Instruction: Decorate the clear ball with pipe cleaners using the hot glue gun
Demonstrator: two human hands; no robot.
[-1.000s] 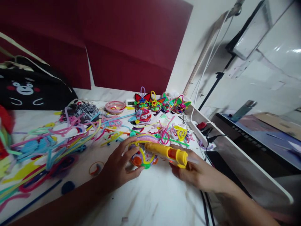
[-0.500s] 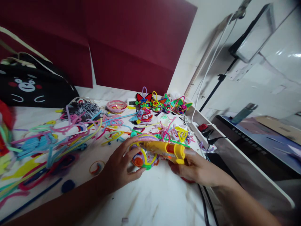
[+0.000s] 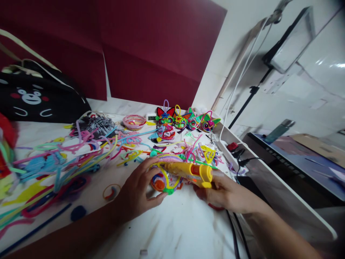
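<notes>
My right hand point(image 3: 222, 192) is closed round the grip of a yellow hot glue gun point(image 3: 188, 172), whose small orange light is lit. Its nozzle end points left, over a colourful pipe-cleaner ornament point(image 3: 169, 181) with orange, green, yellow and purple parts. My left hand point(image 3: 141, 189) grips the ornament's left side, fingers over the top and thumb at the lower edge. The glue gun hides much of the ornament, and whether the nozzle touches it I cannot tell.
Several finished animal-face ornaments point(image 3: 180, 120) stand at the back beside a small white timer point(image 3: 151, 117) and a pink bowl point(image 3: 134, 122). Loose pipe cleaners point(image 3: 88, 147) cover the left. A power strip point(image 3: 237, 154) and black cables point(image 3: 234, 230) lie right. A black bag point(image 3: 40, 97) sits far left.
Almost nothing differs. Both hands, the glue gun and the ornament hold nearly the same place; the whole view has shifted very slightly.
</notes>
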